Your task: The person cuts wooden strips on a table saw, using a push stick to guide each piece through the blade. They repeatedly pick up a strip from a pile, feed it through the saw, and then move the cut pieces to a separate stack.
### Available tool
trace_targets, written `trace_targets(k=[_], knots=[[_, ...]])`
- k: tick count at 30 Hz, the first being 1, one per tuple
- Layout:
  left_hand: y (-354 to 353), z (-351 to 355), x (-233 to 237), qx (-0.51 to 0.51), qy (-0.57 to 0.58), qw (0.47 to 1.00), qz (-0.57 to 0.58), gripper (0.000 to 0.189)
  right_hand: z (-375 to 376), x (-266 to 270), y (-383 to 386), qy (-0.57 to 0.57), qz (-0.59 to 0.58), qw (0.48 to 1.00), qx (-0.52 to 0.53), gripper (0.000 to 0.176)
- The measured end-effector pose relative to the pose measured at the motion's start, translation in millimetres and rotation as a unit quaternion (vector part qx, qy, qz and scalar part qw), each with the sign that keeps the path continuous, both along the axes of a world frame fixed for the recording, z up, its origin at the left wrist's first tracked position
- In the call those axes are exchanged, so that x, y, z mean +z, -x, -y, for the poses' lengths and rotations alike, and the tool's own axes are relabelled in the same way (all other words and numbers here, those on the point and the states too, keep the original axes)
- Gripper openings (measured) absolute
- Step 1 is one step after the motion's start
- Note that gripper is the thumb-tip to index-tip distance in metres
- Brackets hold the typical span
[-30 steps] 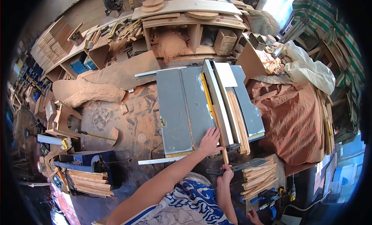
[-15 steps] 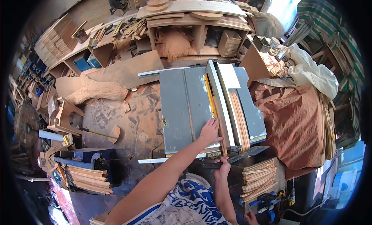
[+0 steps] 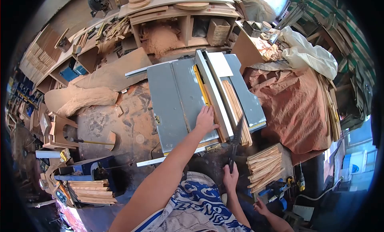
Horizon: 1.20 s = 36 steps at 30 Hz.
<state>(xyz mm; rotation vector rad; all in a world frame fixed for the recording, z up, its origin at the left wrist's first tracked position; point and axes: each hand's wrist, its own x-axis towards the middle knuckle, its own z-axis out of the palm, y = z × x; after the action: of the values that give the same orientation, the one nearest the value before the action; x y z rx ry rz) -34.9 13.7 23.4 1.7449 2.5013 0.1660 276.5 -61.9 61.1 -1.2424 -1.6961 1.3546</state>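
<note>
On the grey table saw (image 3: 166, 100), my left hand (image 3: 206, 119) lies with its fingers stretched forward and its thumb out to the side. It rests beside the yellow strip (image 3: 201, 84) and against a narrow wooden strip (image 3: 221, 133), which runs along the pale fence (image 3: 218, 100). My right hand (image 3: 231, 177) is closed round the handle of a long black push stick (image 3: 236, 142), in front of the table's near edge. The tip of the push stick points up and away, over several wooden strips (image 3: 233, 100) right of the fence.
Another person's hand (image 3: 262, 208) reaches in at the lower right, near a stack of wooden strips (image 3: 264, 168). A brown cover (image 3: 288, 108) drapes right of the saw. More strips (image 3: 92, 191) are piled at the lower left. Sawdust (image 3: 160, 40) fills a shelf at the back.
The push stick has swung from lying crosswise to pointing away. My right hand has left the near end of the wooden strip. The whole view has shifted left and up.
</note>
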Motion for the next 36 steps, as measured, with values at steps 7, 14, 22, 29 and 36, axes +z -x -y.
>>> trace_targets(k=[7,14,22,29,36], knots=[[2,-2,0,-0.009,0.017,1.0,-0.005,0.103,29,74,-72,-0.063,0.41,0.887,0.201,0.072],[3,0,-5,-0.007,-0.018,1.0,-0.017,0.101,8,78,-73,-0.134,0.492,0.828,0.234,0.079],[8,-2,-5,-0.005,0.001,1.0,-0.011,0.104,-6,72,-55,-0.131,0.489,0.828,0.24,0.078],[20,-8,-1,-0.01,0.006,1.0,-0.024,0.104,-2,66,-41,-0.143,0.492,0.834,0.204,0.078],[21,-5,-12,-0.023,-0.074,0.993,-0.084,0.109,5,58,-49,-0.136,0.472,0.849,0.193,0.074]])
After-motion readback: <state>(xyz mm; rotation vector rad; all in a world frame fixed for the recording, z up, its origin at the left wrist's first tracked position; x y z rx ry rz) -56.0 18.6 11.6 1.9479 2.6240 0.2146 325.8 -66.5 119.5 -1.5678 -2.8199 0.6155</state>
